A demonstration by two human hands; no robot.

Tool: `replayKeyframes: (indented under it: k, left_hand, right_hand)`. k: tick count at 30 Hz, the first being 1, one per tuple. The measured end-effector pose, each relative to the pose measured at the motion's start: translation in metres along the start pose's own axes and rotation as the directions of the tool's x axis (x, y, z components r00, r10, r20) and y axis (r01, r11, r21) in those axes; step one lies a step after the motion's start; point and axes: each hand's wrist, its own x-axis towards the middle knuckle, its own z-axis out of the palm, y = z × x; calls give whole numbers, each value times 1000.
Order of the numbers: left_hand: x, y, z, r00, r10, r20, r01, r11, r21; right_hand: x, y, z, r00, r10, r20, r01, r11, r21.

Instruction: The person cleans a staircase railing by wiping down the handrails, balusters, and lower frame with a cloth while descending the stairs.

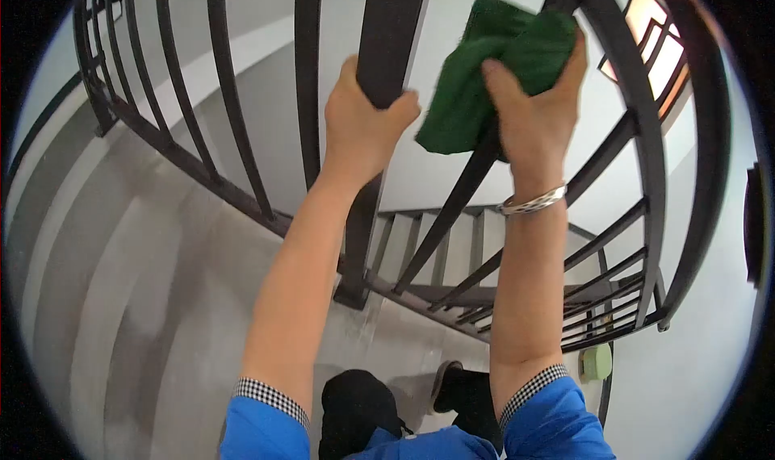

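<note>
Works at a dark railing (pixel 307 73), with its bars (pixel 226 73) crossing the steps (pixel 462 238) beyond and a window (pixel 655 48) at upper right; grips the thick post (pixel 395 32) in a curled left hand (pixel 365 125); clasps around a slanting bar (pixel 442 218), in a curled right hand (pixel 537 125), a dark green cloth (pixel 460 113), creased and bunched

Green cloth (pixel 464 97), creased, bunched over dark railing bar (pixel 448 210); thick dark post (pixel 391 40) near

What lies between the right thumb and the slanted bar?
In the head view, a green cloth lies between the right thumb and the bar.
</note>
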Motion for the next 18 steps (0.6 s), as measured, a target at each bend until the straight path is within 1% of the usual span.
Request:
replayKeyframes:
  k: [1,2,3,4,6,8,10,12,13,14,15,16,17,18]
  left_hand:
    - [3,-3,4,1000,-19,3,19,1000,11]
    - [5,-4,13,1000,-15,-3,15,999,-31]
    - [5,-6,17,1000,-11,-12,10,997,-75]
    - [4,-3,20,1000,-20,-10,19,998,-63]
    - [2,3,26,997,69,-41,-72,995,-62]
    - [-1,5,32,996,83,-13,-84,994,-74]
    - [-5,18,38,994,108,8,-107,991,-83]
    - [-5,40,51,980,198,23,-199,977,72]
    - [-7,46,57,981,195,24,-196,977,86]
    - [-10,52,64,984,179,9,-179,982,57]
    - [-12,58,71,986,169,-8,-169,985,27]
    - [-11,66,75,986,165,-1,-165,985,47]
    - [-12,71,73,993,100,70,-94,992,-82]
    - [-14,75,75,987,30,157,4,978,-211]
  right_hand:
    - [3,7,4,999,-13,-35,16,995,100]
    - [-1,10,-3,988,149,27,-147,902,407]
    - [-11,15,-7,976,210,54,-213,877,432]
    - [-21,21,-12,960,267,82,-274,847,455]
    - [-65,43,-21,939,328,106,-344,888,306]
    - [-125,76,-30,931,323,169,-347,927,142]
    - [-188,96,-35,890,397,226,-427,898,108]
    - [-260,141,-42,690,592,417,-695,703,152]
    - [-305,166,-46,624,630,463,-744,660,103]
    - [-341,188,-52,553,665,503,-787,615,52]
    - [-363,201,-56,553,660,509,-788,612,62]
    - [-379,207,-61,568,658,494,-785,613,86]
    - [-384,209,-64,593,654,470,-774,624,109]
    - [-389,208,-75,586,664,465,-781,615,106]
